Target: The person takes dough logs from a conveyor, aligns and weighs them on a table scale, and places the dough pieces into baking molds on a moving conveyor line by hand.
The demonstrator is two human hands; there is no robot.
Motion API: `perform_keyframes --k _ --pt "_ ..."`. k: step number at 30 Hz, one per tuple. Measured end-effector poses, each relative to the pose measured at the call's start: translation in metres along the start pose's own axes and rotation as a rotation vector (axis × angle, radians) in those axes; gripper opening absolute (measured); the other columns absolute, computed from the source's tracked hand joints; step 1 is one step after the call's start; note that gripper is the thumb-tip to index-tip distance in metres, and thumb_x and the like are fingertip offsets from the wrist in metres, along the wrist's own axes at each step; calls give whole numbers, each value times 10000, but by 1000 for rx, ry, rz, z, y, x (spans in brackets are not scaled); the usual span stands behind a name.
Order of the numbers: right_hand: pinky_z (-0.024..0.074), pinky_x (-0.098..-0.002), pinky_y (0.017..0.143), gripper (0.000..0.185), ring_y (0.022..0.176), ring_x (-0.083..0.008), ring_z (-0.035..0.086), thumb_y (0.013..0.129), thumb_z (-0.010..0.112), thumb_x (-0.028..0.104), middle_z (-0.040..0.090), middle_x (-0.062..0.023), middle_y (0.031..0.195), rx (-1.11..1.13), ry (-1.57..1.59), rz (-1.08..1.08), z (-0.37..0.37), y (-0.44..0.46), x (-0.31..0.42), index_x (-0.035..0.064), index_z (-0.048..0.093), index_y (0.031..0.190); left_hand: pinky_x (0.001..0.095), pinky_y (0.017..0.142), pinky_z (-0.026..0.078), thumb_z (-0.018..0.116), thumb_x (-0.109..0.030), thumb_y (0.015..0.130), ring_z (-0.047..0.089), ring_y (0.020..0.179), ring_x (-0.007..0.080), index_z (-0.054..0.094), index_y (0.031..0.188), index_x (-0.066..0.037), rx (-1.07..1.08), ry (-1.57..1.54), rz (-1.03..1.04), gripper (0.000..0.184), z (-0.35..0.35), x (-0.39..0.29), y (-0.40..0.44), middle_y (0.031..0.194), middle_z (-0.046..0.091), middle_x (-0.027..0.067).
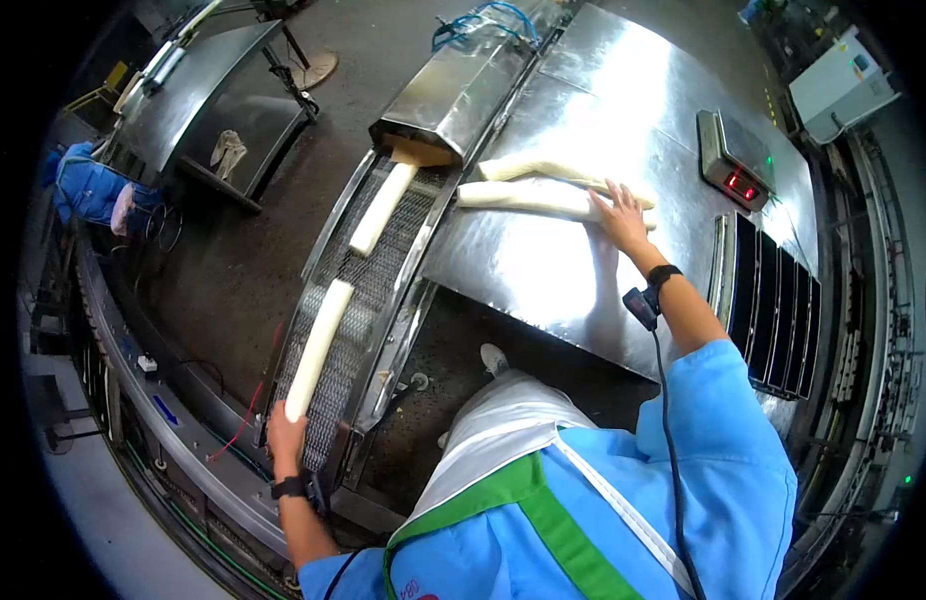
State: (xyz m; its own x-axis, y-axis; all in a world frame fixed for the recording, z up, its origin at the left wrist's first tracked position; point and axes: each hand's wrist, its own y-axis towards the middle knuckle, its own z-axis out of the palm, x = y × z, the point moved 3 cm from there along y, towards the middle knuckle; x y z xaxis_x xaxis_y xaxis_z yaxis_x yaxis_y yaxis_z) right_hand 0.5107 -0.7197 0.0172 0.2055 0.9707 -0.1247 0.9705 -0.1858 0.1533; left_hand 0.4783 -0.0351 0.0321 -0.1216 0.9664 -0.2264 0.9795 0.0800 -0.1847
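On the mesh conveyor (388,235), a long pale dough roll (319,350) lies lengthwise, its near end in my left hand (286,440). The fingers are closed about that end. Farther up the belt, a second dough roll (383,208) reaches out of the metal hood. Two more rolls lie side by side on the steel table, a rear roll (533,165) and a front roll (528,196). My right hand (623,218) rests over their right ends with its fingers spread, hiding part of them.
A steel hood (458,90) covers the conveyor's far part. On the steel table (493,265) stands a scale with a red display (740,184), with a black slatted rack (768,310) at the right edge. A cable runs from my right wrist.
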Motion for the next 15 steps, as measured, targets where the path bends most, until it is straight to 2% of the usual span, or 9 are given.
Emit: perform_keyframes --k 1,3,4,5,6,7,10,14,15 --pt "253 -511 887 538 1160 -335 260 763 505 228 270 -147 1279 10 5 3 -3 8 -1 295 279 1247 383 694 402 590 -172 605 520 750 344 470 942 13 57 -75 -31 402 -26 -22 -9 832 539 197" --pt "280 -499 851 680 1110 -327 328 682 608 339 353 -166 1203 -35 91 27 -11 24 -1 271 253 1258 316 665 401 536 -156 639 521 719 235 475 944 32 141 -437 -147 363 -38 -14 -1 813 539 152" --pt "280 -499 851 680 1110 -327 328 682 608 339 353 -166 1203 -25 94 26 -11 35 -2 271 253 1258 294 654 399 520 -145 650 513 715 194 480 944 33 163 -608 -236 346 -43 -11 -1 811 537 128" --pt "288 -501 831 754 1068 -325 365 630 641 387 396 -162 1146 123 137 36 -4 48 -2 259 247 1260 268 643 396 505 -136 667 503 717 159 488 935 26 152 -818 -264 313 -64 -43 -6 824 530 85" --pt "296 -502 811 830 1027 -323 402 578 674 434 439 -158 1089 271 179 45 1 56 -4 247 240 1261 259 644 393 490 -137 689 500 719 148 491 931 19 120 -947 -268 287 -67 -46 4 829 524 74" --pt "329 -494 763 831 931 -317 462 578 654 478 487 -145 987 216 177 6 -3 61 -4 215 252 1256 255 646 393 494 -136 697 498 718 144 487 932 15 100 -997 -245 279 -75 -62 13 824 522 69" --pt "356 -477 735 852 903 -324 481 578 627 528 491 -169 979 219 271 -23 6 72 -12 180 249 1257 238 647 393 509 -137 721 489 730 126 479 917 -4 -47 -1115 -232 238 -90 -138 24 826 510 54" --pt "386 -437 732 871 904 -319 494 577 590 589 502 -182 974 226 278 44 11 61 -12 164 250 1258 228 660 402 543 -123 714 493 782 130 446 995 -5 184 -1261 -40 320 -53 -225 46 884 499 68" --pt "386 -437 732 871 904 -319 494 577 590 589 502 -182 974 229 279 44 8 58 -12 164 250 1258 236 675 415 541 -108 719 496 783 137 403 1057 -9 235 -1255 -64 378 -44 -263 41 917 489 73"
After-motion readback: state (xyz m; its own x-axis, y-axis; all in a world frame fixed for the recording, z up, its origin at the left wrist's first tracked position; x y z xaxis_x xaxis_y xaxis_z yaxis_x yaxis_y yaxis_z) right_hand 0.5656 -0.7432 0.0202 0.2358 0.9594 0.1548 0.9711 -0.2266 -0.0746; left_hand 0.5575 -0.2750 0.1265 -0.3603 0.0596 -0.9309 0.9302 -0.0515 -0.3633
